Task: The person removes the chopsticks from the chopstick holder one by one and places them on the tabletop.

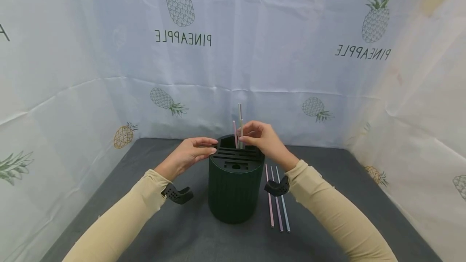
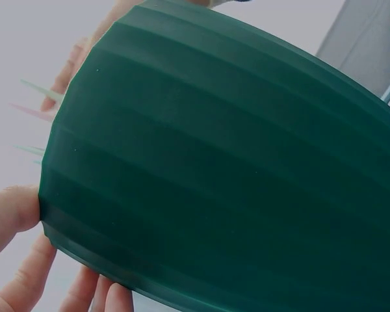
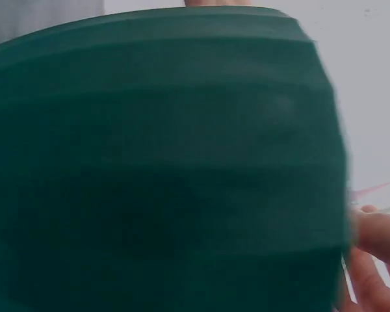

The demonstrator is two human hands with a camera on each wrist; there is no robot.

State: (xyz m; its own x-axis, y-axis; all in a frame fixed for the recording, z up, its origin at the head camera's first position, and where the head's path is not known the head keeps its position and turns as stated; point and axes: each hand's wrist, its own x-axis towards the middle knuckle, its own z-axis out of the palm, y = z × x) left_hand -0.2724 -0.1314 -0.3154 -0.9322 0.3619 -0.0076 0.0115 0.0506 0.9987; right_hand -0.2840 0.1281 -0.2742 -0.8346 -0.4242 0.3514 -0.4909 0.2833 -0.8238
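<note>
A dark green ribbed utensil holder (image 1: 234,191) stands upright, with a slotted black top. My left hand (image 1: 191,153) grips it at the upper left rim, the thumb at the top edge and the fingers against the outer wall in the left wrist view. Thin straws rise from the open rear compartment, among them a pink straw (image 1: 234,129) and a taller greyish straw (image 1: 240,110). Over that compartment my right hand (image 1: 263,138) pinches a pale straw (image 1: 242,126) between thumb and fingers. The holder's wall (image 3: 169,143) hides much of that hand in the right wrist view.
Three straws, one pink (image 1: 270,201), one purple (image 1: 277,205) and one light blue (image 1: 285,207), lie side by side right of the holder on the dark grey table (image 1: 174,229). A white curtain (image 1: 273,51) with pineapple prints hangs behind and at both sides.
</note>
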